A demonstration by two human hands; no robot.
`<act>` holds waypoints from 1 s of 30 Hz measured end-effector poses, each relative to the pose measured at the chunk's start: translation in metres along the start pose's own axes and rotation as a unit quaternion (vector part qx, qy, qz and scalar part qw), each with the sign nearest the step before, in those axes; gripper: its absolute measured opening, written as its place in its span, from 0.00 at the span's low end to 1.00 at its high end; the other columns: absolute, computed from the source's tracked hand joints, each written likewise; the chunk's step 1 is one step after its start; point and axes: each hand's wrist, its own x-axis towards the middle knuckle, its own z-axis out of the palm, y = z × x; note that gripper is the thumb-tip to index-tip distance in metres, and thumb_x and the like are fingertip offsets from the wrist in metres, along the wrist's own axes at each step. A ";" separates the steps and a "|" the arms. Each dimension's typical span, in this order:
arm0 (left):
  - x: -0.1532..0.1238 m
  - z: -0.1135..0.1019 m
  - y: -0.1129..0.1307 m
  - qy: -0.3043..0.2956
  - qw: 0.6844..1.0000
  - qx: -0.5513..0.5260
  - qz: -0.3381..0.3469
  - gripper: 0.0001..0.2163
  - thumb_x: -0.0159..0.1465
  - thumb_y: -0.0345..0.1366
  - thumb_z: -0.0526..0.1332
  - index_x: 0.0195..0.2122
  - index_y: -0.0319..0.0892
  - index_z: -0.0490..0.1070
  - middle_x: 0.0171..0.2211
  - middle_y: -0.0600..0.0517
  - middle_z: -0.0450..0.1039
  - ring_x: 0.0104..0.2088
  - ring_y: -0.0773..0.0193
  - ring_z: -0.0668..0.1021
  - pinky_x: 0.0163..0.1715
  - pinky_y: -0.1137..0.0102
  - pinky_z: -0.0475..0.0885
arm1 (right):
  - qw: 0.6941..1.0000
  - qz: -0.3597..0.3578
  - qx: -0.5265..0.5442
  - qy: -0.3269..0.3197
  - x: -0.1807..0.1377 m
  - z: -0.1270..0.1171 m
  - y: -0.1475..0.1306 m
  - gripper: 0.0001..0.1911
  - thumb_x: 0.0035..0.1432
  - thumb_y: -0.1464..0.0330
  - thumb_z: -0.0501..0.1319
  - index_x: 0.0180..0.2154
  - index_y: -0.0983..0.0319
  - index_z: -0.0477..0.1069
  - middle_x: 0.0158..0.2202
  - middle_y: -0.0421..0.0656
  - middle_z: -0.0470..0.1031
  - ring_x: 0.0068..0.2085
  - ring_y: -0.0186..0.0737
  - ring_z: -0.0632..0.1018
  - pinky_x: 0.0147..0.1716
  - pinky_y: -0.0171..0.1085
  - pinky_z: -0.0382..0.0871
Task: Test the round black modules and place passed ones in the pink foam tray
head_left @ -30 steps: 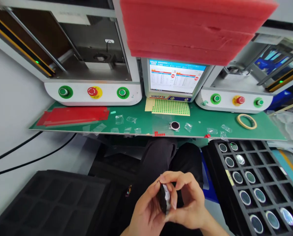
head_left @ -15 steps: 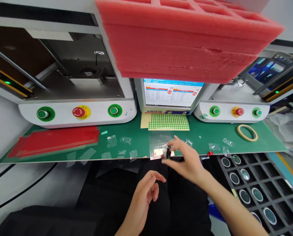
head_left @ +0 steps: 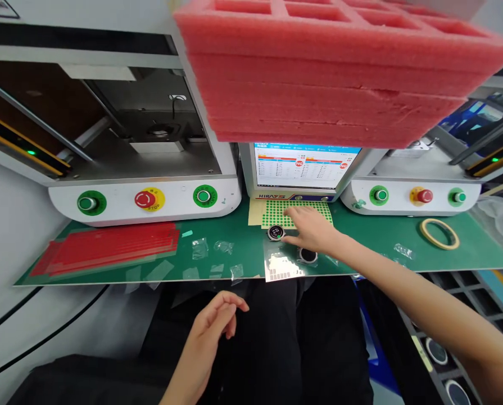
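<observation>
My right hand [head_left: 312, 229] reaches over the green mat [head_left: 361, 239] with its fingers stretched onto the sheet of green dot stickers [head_left: 295, 212]. A small round black part [head_left: 275, 232] lies on the mat just left of its fingertips, touching or nearly touching them. A second round black part [head_left: 307, 256] sits below the wrist, next to a shiny sheet of small labels [head_left: 281, 266]. My left hand [head_left: 214, 323] hovers low over my lap, fingers loosely curled and holding nothing.
Two white machines with green and red buttons [head_left: 145, 199] [head_left: 420, 196] flank a lit screen [head_left: 306, 166]. Pink foam trays [head_left: 339, 73] hang overhead. Red strips [head_left: 112, 247], clear film scraps [head_left: 200, 247], a tape roll [head_left: 439, 233] lie on the mat. A black tray of round parts [head_left: 449, 360] stands at the right.
Both hands held a round black part over my lap. My right hand then carried it up to the mat, set it down and moved on to the sticker sheet. My left hand dropped away, empty.
</observation>
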 end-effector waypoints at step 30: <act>0.100 -0.075 0.127 0.186 0.773 0.555 0.245 0.12 0.63 0.40 0.51 0.36 0.40 0.71 0.34 0.49 0.78 0.30 0.62 0.77 0.35 0.71 0.69 | 1.000 0.007 0.019 0.012 -0.027 0.000 0.064 0.27 0.52 0.74 0.63 0.54 0.67 0.62 0.42 0.53 0.79 0.43 0.52 0.80 0.40 0.43 0.73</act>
